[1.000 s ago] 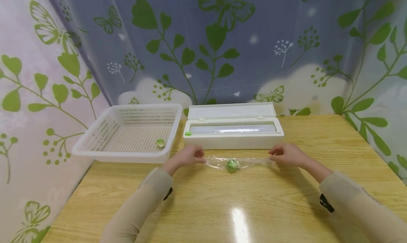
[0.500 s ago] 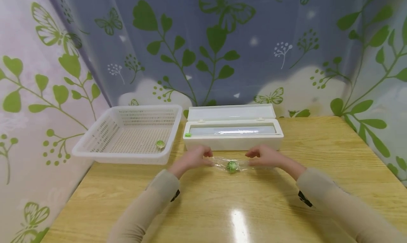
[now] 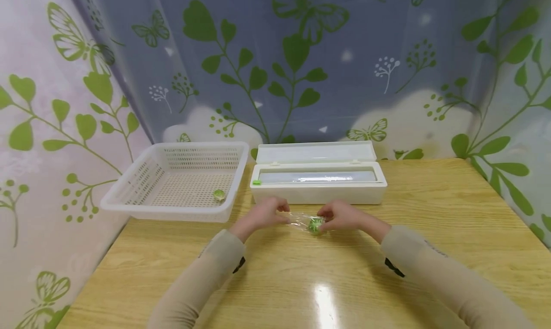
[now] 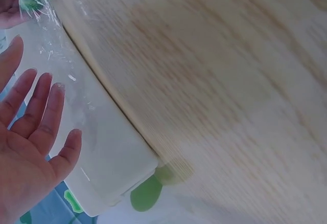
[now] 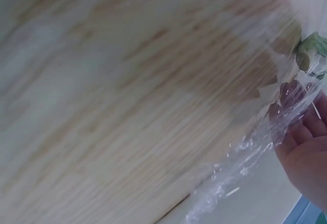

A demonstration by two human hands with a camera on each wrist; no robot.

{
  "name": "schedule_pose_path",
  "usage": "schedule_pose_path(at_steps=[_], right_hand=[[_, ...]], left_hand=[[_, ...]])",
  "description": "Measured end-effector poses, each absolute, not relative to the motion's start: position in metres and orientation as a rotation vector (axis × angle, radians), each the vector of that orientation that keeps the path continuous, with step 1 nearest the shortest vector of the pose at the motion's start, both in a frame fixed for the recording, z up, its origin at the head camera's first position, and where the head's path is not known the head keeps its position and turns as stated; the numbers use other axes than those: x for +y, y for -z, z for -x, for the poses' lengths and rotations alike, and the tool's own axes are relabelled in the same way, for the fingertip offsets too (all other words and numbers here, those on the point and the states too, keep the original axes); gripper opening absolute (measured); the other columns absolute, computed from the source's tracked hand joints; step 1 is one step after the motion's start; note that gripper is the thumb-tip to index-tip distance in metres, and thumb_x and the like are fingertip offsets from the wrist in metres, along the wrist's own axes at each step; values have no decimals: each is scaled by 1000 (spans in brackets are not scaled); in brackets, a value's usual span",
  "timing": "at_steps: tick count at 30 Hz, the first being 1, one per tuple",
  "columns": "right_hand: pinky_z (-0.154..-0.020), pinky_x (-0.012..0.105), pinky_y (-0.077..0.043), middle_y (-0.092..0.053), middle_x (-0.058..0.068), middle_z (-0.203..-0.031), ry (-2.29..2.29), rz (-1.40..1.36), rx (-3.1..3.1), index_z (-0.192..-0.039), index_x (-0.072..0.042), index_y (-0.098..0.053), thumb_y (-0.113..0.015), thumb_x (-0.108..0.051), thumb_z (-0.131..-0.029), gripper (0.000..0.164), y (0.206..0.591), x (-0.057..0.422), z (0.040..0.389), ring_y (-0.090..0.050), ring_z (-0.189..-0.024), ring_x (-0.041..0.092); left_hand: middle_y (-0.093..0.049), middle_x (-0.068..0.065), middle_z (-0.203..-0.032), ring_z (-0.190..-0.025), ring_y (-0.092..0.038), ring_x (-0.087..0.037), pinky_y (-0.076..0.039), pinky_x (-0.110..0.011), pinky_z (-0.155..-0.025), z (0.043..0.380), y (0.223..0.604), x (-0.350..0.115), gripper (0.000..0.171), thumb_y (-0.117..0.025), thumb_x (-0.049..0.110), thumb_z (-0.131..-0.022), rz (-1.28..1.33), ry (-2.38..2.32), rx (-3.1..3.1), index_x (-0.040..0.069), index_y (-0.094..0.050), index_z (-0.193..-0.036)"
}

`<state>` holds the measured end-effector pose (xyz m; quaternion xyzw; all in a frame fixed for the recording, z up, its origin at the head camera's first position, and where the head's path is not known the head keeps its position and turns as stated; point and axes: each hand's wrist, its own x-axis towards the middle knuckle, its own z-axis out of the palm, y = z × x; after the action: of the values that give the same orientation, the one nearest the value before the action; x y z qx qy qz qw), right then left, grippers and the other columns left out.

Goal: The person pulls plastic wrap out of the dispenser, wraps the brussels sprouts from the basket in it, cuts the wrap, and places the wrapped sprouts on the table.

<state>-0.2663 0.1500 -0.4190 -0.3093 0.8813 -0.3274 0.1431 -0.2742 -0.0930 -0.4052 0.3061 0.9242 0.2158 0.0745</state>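
A small green vegetable like a Brussels sprout [image 3: 315,225] lies in clear plastic wrap [image 3: 299,219] over the table, in front of the white box. My left hand [image 3: 268,213] is at the wrap's left end; the left wrist view shows its fingers [image 4: 45,111] spread and apart, near the film. The right hand [image 3: 344,215] holds gathered plastic wrap right against the sprout, thumb and fingers on its right side. Crumpled wrap [image 5: 230,168] trails past the right hand in the right wrist view, partly covering its fingers.
The white wrap dispenser [image 3: 318,195] stands behind the hands, lid [image 3: 316,153] raised, a green slider [image 3: 257,182] at its left. To the left, a white plastic basket [image 3: 172,213] holds another sprout [image 3: 219,195]. A patterned curtain [image 3: 336,90] hangs behind the wooden table [image 3: 275,281].
My right hand has moved left along the wrap up to the sprout, bunching the film. The left hand has shifted slightly right. Basket and dispenser stay put.
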Motion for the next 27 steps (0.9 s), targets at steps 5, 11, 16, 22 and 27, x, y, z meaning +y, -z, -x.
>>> schedule_pose_path(at_steps=[5,11,16,22,27], right_hand=[[-73,31,-48,-63,12,-93,948,910,2547,-100,7,-61,-69,-17,-76,35,417,149,265,-58,-83,20],[-70,29,-49,-64,11,-87,1028,865,2560,-96,8,-62,-67,-13,-77,28,420,152,264,-59,-79,20],[-70,33,-49,-64,11,-87,1201,731,2567,-97,8,-61,-65,-12,-79,28,421,162,260,-59,-81,22],[-72,34,-48,-62,14,-95,1379,487,2562,-108,8,-57,-62,-19,-83,37,411,171,250,-57,-89,25],[-74,38,-48,-62,13,-95,1553,334,2474,-111,10,-54,-62,-20,-84,41,404,173,241,-58,-86,22]], left_hand=[[-61,-3,-88,-88,-55,-18,-44,-31,-80,273,403,-92,21,-69,23,-77,-906,-687,2771,6,-61,-88],[-61,-10,-93,-92,-55,-25,-43,-37,-82,272,398,-99,23,-65,19,-80,-873,-855,2786,0,-60,-92],[-59,-10,-96,-94,-54,-26,-43,-37,-82,271,392,-107,23,-63,20,-83,-784,-948,2942,0,-60,-94],[-59,-2,-80,-76,-56,-16,-46,-29,-68,265,392,-107,9,-61,15,-84,-775,-1027,2979,6,-59,-82],[-60,0,-80,-74,-56,-11,-46,-21,-65,256,400,-86,10,-58,14,-86,-934,-1023,2671,4,-61,-86]])
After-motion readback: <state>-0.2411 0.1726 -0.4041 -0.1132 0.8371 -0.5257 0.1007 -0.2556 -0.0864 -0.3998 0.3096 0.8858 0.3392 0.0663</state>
